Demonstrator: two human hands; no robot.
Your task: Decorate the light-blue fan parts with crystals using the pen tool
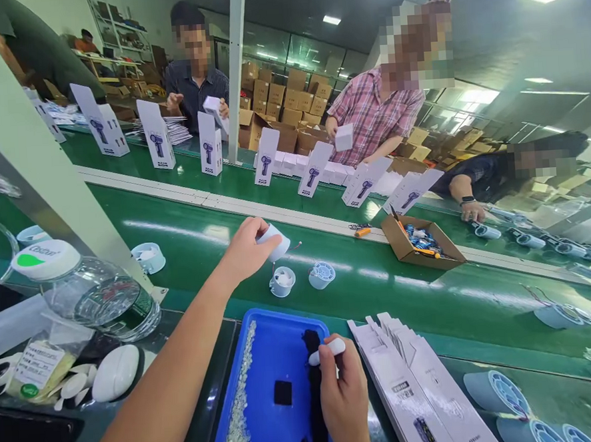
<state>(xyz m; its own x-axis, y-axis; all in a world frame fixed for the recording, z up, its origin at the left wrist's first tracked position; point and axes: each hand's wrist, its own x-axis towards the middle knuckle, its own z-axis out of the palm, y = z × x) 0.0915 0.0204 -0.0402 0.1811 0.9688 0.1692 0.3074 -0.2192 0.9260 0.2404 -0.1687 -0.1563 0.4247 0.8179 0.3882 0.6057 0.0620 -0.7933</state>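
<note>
Blue plastic tray (267, 409) sits nearest, on the bench edge; a strip of small clear beads (242, 391) runs down its left side, a black square pad (282, 392) lies mid-tray and a black strip (314, 380) runs along its right. Right hand (344, 398) is low over the tray's right edge, fingers pinched shut on a small white capsule-shaped piece (328, 351), its long axis lying roughly left-right and tipped up to the right, just above the black strip. Left hand (247, 250) is farther out, arm stretched forward and up-right across the frame over the green conveyor belt (430, 293), thumb and fingers closed around a white round housing (275, 241) held just off the belt. Straight below that hand, nearer the tray, two more round white parts (282, 281) (321, 275) rest on the belt side by side. So the left hand is nearer the belt parts, the right nearer the tray. Left of the tray: a clear jar with a white lid (45, 258), white oval shells (115, 372). Right of it: a fanned stack of flat white cartons (410, 374). Farther: an open cardboard box (421, 240) of small tools on the belt, upright white product boxes (210, 144) in a row, and three other people working on the far side.
</note>
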